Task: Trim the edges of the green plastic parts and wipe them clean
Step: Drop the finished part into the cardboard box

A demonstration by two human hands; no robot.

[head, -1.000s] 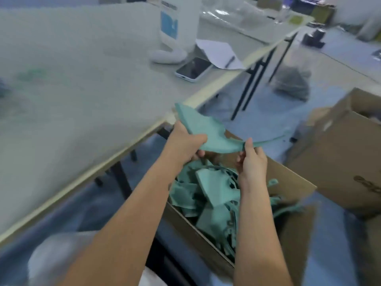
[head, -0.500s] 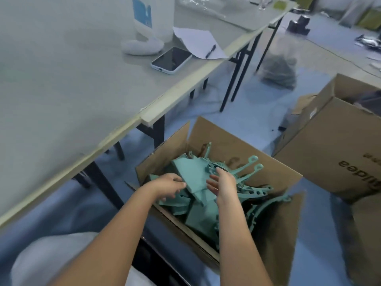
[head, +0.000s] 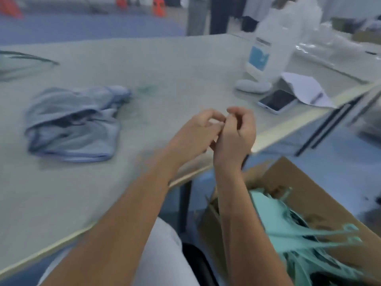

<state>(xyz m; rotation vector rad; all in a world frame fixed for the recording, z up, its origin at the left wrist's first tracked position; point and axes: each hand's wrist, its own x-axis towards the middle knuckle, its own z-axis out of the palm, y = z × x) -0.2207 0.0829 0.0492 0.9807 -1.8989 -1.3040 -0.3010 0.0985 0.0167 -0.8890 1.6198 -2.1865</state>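
Several green plastic parts (head: pixel 288 234) lie piled in an open cardboard box (head: pixel 309 182) on the floor at the lower right. My left hand (head: pixel 195 131) and my right hand (head: pixel 237 135) are raised together over the near edge of the grey table (head: pixel 165 69). The fingers of both hands are curled and their tips meet. No green part shows in either hand; the frame is blurred. A crumpled grey-blue cloth (head: pixel 72 124) lies on the table to the left, apart from both hands.
A white bottle with a blue label (head: pixel 268 48), a white wad (head: pixel 252 86), a phone (head: pixel 277 101) and a paper with a pen (head: pixel 305 87) stand at the table's right end. Faint green scraps (head: pixel 146 87) lie beside the cloth.
Both hands let go of the green part, left the box and rose to the table edge. The view swung up and left from the box to the tabletop.
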